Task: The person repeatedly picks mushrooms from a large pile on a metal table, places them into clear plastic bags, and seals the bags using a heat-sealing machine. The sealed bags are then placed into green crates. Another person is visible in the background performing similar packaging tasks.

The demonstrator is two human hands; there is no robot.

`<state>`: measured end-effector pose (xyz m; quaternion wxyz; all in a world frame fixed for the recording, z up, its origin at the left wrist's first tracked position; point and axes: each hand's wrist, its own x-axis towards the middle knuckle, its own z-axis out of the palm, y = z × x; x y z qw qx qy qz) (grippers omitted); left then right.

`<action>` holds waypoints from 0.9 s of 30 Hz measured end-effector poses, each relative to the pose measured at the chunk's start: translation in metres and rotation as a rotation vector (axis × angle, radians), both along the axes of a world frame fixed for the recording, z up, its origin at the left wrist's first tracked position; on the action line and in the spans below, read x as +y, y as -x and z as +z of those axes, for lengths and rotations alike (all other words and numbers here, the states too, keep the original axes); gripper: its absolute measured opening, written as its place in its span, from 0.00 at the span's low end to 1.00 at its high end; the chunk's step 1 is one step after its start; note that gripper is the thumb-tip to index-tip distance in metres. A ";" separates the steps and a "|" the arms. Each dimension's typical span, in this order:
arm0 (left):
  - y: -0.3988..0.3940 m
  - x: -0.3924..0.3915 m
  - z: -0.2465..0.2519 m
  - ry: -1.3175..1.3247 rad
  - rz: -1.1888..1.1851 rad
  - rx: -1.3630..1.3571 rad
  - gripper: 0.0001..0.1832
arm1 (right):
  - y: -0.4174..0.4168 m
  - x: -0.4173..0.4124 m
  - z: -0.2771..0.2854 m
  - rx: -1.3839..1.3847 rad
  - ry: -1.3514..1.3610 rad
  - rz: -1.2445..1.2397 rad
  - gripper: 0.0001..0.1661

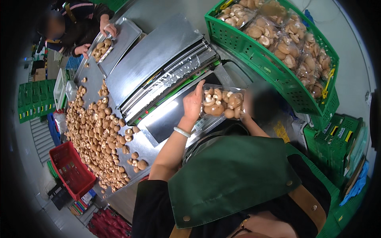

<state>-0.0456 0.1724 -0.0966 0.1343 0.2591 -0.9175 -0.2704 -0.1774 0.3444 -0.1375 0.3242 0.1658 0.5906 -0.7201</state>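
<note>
A film-wrapped tray of brown mushrooms (223, 102) is held between my two hands, above the near edge of the wrapping machine. My left hand (193, 102), with a pale bangle at the wrist, grips the tray's left end, thumb pointing up. At its right end is my right hand (246, 111), partly hidden by the tray and a blurred patch. Just beyond the tray lies the film wrapping machine (166, 80) with its rollers and dark flat plate (181, 110). A large heap of loose mushrooms (95, 134) covers the steel table to the left.
A green crate (268, 70) full of wrapped mushroom trays stands at upper right, above stacked green crates (330, 142). A co-worker's hands (108, 28) hold a mushroom tray (102, 50) at upper left. An red crate (70, 169) sits beside the table (140, 148) at lower left.
</note>
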 end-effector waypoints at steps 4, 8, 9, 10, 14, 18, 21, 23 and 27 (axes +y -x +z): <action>0.024 0.044 0.043 -1.247 0.048 0.567 0.21 | 0.033 0.026 0.062 -0.075 -0.170 1.186 0.15; 0.018 0.063 0.101 -1.549 -0.260 0.582 0.14 | 0.008 0.052 0.109 0.253 -0.246 1.766 0.15; 0.014 0.065 0.106 -1.626 -0.386 0.521 0.14 | -0.003 0.057 0.118 0.340 -0.275 1.850 0.15; 0.014 0.072 0.123 -1.526 -0.468 0.538 0.13 | -0.011 0.061 0.123 0.429 -0.326 1.902 0.15; 0.010 0.095 0.154 -1.449 -0.900 0.499 0.20 | -0.027 0.063 0.145 0.771 -0.596 2.051 0.15; 0.026 0.118 0.181 -1.861 -1.097 0.023 0.42 | 0.003 0.076 0.175 0.866 -0.837 1.914 0.16; 0.037 0.129 0.198 -2.054 -0.862 -0.181 0.43 | 0.055 0.125 0.213 0.554 -0.237 1.071 0.24; 0.055 0.132 0.201 -1.877 -0.738 -0.211 0.38 | 0.062 0.141 0.261 0.928 0.192 1.025 0.30; 0.090 0.154 0.223 -0.699 -0.888 0.092 0.23 | 0.073 0.138 0.299 1.056 0.149 1.279 0.40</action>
